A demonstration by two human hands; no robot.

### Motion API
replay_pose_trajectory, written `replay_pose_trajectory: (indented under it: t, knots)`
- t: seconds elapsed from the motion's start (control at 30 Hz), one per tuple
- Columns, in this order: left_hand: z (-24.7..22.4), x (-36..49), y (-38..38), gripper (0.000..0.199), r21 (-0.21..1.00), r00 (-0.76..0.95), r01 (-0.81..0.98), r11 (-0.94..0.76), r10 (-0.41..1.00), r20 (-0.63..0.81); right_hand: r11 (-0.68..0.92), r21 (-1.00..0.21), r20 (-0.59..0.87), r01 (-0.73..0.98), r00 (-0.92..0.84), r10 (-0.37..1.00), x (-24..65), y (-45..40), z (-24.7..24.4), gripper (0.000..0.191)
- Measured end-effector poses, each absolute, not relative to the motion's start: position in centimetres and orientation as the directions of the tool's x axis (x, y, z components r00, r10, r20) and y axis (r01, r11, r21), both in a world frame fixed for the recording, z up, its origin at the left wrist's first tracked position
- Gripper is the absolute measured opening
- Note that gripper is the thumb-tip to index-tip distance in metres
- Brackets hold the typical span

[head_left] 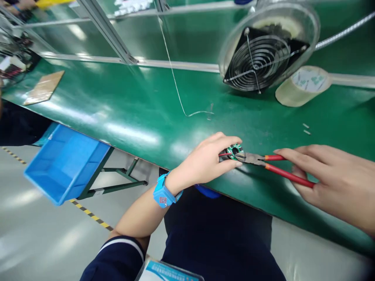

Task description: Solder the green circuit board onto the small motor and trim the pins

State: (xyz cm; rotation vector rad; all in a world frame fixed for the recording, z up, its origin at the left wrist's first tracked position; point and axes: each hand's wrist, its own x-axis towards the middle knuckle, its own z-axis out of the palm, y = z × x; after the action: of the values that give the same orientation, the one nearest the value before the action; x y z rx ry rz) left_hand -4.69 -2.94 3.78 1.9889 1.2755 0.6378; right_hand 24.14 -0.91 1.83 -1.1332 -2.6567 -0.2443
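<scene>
Between the thumb and fingers of my left hand (212,158) is a small round green circuit board (238,148) with a dark centre and a red wire beside it. A blue wrist strap (164,191) is on that arm. My right hand (325,171) grips the red handles of a pair of pliers (254,158). The metal jaws reach the edge of the board, and thin dark wire shows there. Whether the jaws are closed on the wire, I cannot tell.
A black fan with a wire guard (258,64) sits at the back, with a roll of clear tape (303,86) to its right. Thin solder wire (175,84) hangs onto the green bench (131,105). Small cut pieces (306,129) lie right. A blue bin (67,164) stands lower left.
</scene>
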Motion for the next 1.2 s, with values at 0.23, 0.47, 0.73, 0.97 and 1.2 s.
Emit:
replay_pose_trajectory:
  t: [0.23,0.47,0.73,0.97,1.2]
  knots:
    - [7.6,-15.4,1.7,0.044,0.716,0.189,0.671,-0.194,0.978,0.089,0.787,0.08,0.339,0.612,-0.759,0.556,10.9,7.2,6.4,0.03]
    - [11.3,-27.7,11.6,0.047,0.68,0.154,0.725,-0.113,0.988,0.0,0.72,-0.366,0.296,0.59,-0.66,0.691,-2.1,17.1,7.8,0.041]
    - [8.0,-34.3,22.3,0.042,0.701,-0.065,0.713,0.004,0.996,0.061,0.067,-0.861,-0.244,0.504,-0.525,0.815,-10.7,27.2,6.5,0.014]
    - [6.9,-29.5,13.4,0.048,0.78,0.009,0.535,-0.326,0.925,0.38,-0.258,-0.908,-0.42,0.331,-0.703,0.575,-10.2,24.1,6.9,0.024]
    - [7.7,-24.7,3.0,0.048,0.685,0.094,0.558,-0.469,0.856,0.509,0.119,-0.839,-0.346,0.53,-0.69,0.636,-1.0,14.5,3.9,0.051]
